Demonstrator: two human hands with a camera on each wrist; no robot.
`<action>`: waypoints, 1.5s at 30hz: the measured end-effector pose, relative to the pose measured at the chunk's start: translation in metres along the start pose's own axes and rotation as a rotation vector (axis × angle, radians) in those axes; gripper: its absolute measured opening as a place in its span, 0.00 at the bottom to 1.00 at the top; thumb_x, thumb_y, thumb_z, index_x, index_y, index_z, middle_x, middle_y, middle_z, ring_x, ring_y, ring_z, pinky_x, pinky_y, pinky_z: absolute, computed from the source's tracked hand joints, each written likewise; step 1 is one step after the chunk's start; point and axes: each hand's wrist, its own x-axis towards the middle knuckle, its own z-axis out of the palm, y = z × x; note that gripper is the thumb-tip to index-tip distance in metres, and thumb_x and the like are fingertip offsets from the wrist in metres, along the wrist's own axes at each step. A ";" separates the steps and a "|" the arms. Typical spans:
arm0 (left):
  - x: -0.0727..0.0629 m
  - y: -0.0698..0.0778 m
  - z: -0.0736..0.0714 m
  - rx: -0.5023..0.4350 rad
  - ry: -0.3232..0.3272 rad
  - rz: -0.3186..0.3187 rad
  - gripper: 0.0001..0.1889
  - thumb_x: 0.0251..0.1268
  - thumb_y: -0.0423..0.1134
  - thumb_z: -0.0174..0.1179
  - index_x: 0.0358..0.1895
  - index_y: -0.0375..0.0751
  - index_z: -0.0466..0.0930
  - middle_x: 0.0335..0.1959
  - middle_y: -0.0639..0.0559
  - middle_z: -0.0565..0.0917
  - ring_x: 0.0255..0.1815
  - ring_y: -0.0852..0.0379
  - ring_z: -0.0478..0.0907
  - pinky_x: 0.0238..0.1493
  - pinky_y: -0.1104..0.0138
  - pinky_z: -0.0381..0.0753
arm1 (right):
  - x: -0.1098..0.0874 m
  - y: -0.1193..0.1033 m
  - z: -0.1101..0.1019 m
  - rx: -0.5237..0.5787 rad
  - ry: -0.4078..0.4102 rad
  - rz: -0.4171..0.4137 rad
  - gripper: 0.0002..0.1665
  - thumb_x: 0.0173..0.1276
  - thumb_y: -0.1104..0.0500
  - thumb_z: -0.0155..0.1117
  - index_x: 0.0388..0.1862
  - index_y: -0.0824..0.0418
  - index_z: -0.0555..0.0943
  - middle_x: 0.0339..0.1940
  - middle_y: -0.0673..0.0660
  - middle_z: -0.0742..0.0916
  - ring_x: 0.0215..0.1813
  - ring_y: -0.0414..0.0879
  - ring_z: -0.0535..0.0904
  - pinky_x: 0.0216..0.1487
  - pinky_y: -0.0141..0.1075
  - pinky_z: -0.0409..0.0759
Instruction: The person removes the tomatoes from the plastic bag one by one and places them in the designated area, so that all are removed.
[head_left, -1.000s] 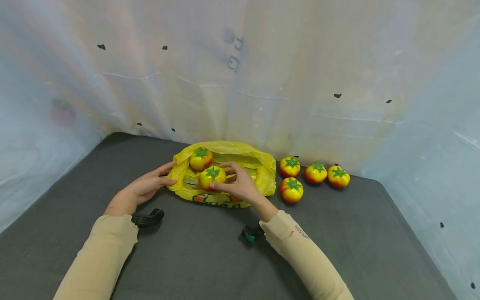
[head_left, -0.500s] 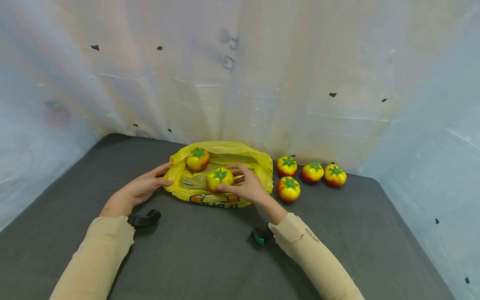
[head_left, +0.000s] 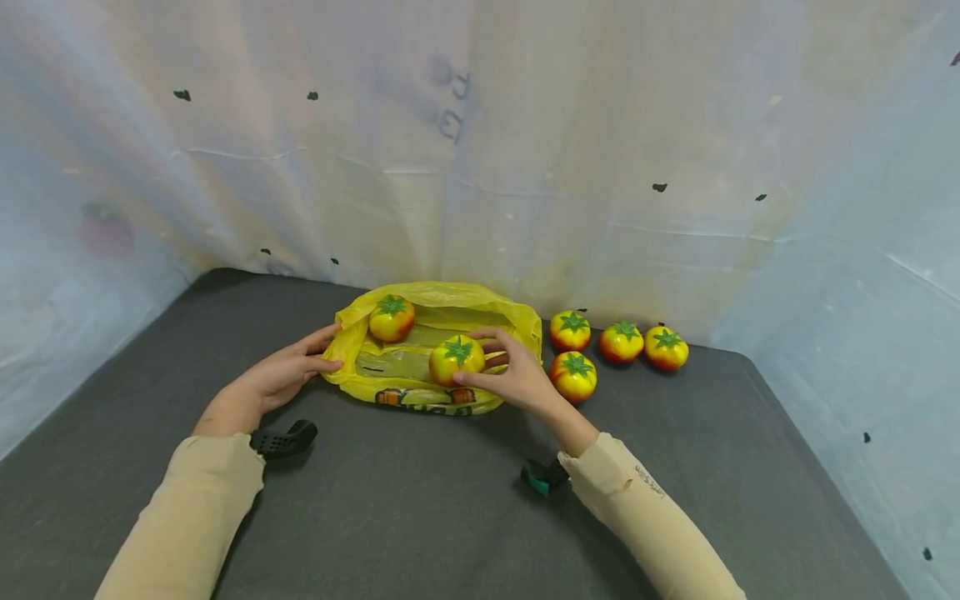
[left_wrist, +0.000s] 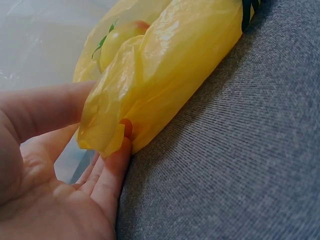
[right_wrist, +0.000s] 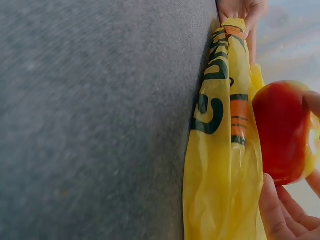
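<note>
Mid-frame: left hand [head_left: 281, 379] pinched the left edge of the yellow bag [head_left: 465, 292], presumably keeping its mouth spread. Right hand [head_left: 519, 377] gripped a tomato [head_left: 456, 358] at the opening; contact with plastic unclear. Second tomato [head_left: 392, 318] lay inside, upper left; four more tomatoes [head_left: 574, 377] sat right.

Beneath the right grip [head_left: 522, 377] lies a dark grey, cloth-textured tabletop [head_left: 405, 508] with rounded far corners; beyond the grip, a pale, creased plastic-sheet wall [head_left: 540, 125] with black spots [head_left: 660, 187]; to either side, bluish sheet walls [head_left: 900, 350].
</note>
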 end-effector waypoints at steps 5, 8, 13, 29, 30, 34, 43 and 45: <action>0.000 0.000 0.000 0.003 -0.002 -0.004 0.44 0.71 0.36 0.53 0.78 0.49 0.29 0.75 0.35 0.22 0.75 0.35 0.20 0.71 0.39 0.30 | -0.004 0.006 -0.006 -0.006 0.029 0.010 0.34 0.58 0.47 0.73 0.63 0.46 0.71 0.59 0.56 0.78 0.56 0.52 0.77 0.54 0.47 0.78; 0.000 0.001 0.000 0.004 -0.002 -0.009 0.45 0.71 0.36 0.53 0.77 0.50 0.29 0.75 0.35 0.22 0.75 0.35 0.20 0.72 0.39 0.30 | -0.007 0.008 -0.010 -0.005 0.044 0.009 0.34 0.58 0.48 0.73 0.63 0.46 0.71 0.59 0.58 0.78 0.56 0.53 0.78 0.53 0.46 0.79; 0.000 0.001 0.000 0.003 0.000 -0.014 0.45 0.71 0.36 0.54 0.77 0.49 0.29 0.75 0.36 0.22 0.76 0.36 0.21 0.72 0.40 0.31 | -0.013 0.004 -0.020 0.014 0.052 -0.011 0.35 0.59 0.52 0.72 0.65 0.52 0.71 0.60 0.62 0.77 0.56 0.57 0.77 0.53 0.47 0.79; -0.001 0.003 0.001 0.000 0.006 -0.026 0.45 0.70 0.36 0.53 0.77 0.47 0.28 0.75 0.33 0.23 0.76 0.35 0.23 0.72 0.40 0.31 | -0.019 0.012 -0.039 0.000 0.080 -0.026 0.36 0.59 0.52 0.72 0.65 0.53 0.69 0.61 0.63 0.76 0.56 0.58 0.77 0.53 0.48 0.79; -0.001 0.003 0.001 -0.001 0.006 -0.027 0.45 0.70 0.35 0.53 0.77 0.47 0.28 0.75 0.33 0.23 0.76 0.35 0.23 0.72 0.41 0.31 | -0.020 0.012 -0.041 -0.002 0.083 -0.023 0.36 0.59 0.52 0.72 0.65 0.53 0.69 0.61 0.63 0.75 0.56 0.58 0.78 0.53 0.49 0.79; -0.002 0.004 0.001 -0.002 0.006 -0.028 0.45 0.70 0.36 0.53 0.77 0.47 0.28 0.75 0.33 0.23 0.76 0.35 0.23 0.72 0.41 0.31 | -0.021 0.013 -0.047 -0.054 0.102 -0.013 0.36 0.60 0.50 0.71 0.66 0.52 0.68 0.61 0.63 0.75 0.56 0.58 0.78 0.54 0.48 0.79; -0.001 0.003 0.000 0.001 0.012 -0.026 0.47 0.69 0.38 0.57 0.77 0.48 0.29 0.75 0.34 0.24 0.76 0.35 0.22 0.72 0.41 0.31 | -0.024 0.017 -0.061 -0.105 0.156 0.012 0.37 0.60 0.47 0.71 0.66 0.52 0.69 0.59 0.62 0.77 0.56 0.58 0.78 0.55 0.49 0.78; -0.001 0.003 -0.001 0.002 0.008 -0.026 0.47 0.69 0.39 0.57 0.77 0.48 0.29 0.75 0.33 0.23 0.76 0.35 0.22 0.72 0.41 0.30 | -0.025 0.017 -0.064 -0.109 0.166 0.024 0.38 0.59 0.46 0.71 0.66 0.52 0.69 0.59 0.62 0.77 0.56 0.58 0.78 0.55 0.49 0.78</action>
